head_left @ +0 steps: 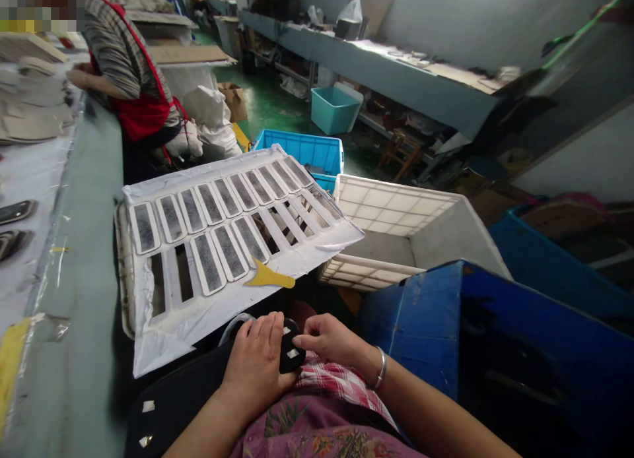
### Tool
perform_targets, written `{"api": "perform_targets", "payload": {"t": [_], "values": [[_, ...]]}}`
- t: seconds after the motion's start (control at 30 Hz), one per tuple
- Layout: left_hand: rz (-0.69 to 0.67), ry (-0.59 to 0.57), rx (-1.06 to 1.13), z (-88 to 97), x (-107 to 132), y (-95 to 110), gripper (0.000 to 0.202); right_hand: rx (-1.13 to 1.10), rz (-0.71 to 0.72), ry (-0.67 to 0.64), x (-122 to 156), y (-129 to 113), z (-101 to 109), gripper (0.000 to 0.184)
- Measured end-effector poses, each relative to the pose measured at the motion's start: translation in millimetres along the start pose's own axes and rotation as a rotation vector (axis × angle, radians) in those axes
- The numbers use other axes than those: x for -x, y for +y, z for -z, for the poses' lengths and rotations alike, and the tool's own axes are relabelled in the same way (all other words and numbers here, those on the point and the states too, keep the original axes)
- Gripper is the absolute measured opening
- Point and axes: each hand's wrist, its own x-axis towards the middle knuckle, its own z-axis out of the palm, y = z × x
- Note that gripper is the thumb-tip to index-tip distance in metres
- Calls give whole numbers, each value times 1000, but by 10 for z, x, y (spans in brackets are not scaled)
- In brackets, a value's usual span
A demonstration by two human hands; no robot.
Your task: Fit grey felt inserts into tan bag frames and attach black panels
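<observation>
At the far left a person in a red apron (pixel 141 108) stood at the long grey bench (pixel 89 260). Nearer, a white sheet (pixel 198 313) of oblong grey-speckled stickers lay across a crate, a yellow wedge (pixel 270 278) on its near edge. Our left hand (pixel 257 362) lay palm down in our lap, fingers curled over a black, rounded flat piece (pixel 290 349) bearing small white patches. Our right hand (pixel 329 342) pinched that piece's right edge with its fingertips. Right of them stood a white ribbed crate (pixel 436 240) and a blue bin (pixel 446 306).

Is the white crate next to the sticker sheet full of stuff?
No, the white crate beside the sticker sheet shows a bare floor inside.
</observation>
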Motion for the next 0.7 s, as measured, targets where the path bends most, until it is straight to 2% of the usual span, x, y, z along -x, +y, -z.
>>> {"api": "perform_targets", "payload": {"t": [0.17, 0.33, 0.5, 0.7], "values": [[-17, 60, 19, 0, 29, -2, 77, -86, -7, -9, -40, 52, -34, 27], [18, 111, 23, -22, 68, -10, 68, -148, -19, -31, -43, 76, -54, 27], [70, 70, 1, -10, 24, 53, 58, -102, 0, -68, -1, 35, -6, 28], [91, 4, 12, 7, -19, 62, 61, 211, 146, 206, -46, 5, -47, 32]]}}
